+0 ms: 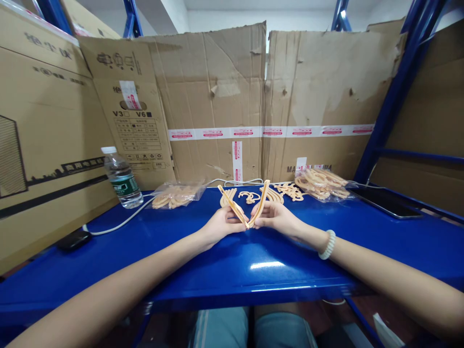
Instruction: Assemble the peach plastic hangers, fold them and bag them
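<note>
My left hand point(223, 224) pinches a thin light-tan decorative strip point(231, 204) that leans up and to the left. A second tan strip point(262, 200), slightly curved, is pinched in my right hand point(277, 218) and leans up to the right. Their lower ends meet between my fingertips in a V, just above the blue table; I cannot tell whether they are joined. Behind my hands lie fanned tan pieces on the left point(227, 197) and on the right point(273, 195), with a small scrolled tan piece point(249, 196) between them.
Tan scrollwork point(290, 191) and a clear bag of tan pieces point(321, 183) lie at right, near a dark tablet point(386, 202). At left are another bag point(177, 194), a water bottle point(122, 179), a white cable point(119, 229) and a black device point(74, 239). Cardboard point(213, 106) walls the back.
</note>
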Motion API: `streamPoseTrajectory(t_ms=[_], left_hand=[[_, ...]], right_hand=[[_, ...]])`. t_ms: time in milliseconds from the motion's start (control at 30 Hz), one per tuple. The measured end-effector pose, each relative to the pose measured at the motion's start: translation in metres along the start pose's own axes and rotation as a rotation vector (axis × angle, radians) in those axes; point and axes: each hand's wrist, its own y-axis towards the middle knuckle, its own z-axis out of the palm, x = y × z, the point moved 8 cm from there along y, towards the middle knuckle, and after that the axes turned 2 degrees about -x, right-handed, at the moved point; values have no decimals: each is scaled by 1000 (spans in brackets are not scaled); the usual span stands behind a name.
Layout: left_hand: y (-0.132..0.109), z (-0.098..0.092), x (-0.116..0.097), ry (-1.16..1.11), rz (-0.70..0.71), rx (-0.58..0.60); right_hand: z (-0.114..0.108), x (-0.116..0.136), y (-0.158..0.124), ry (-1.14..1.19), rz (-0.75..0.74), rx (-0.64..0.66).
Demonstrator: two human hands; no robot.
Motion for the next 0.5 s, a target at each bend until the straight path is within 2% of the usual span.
streamPoseTrajectory(t_ms=[500], left_hand=[[-4, -4, 1, 34, -46, -95]], right_hand=[[2, -1, -3, 5, 17, 17]])
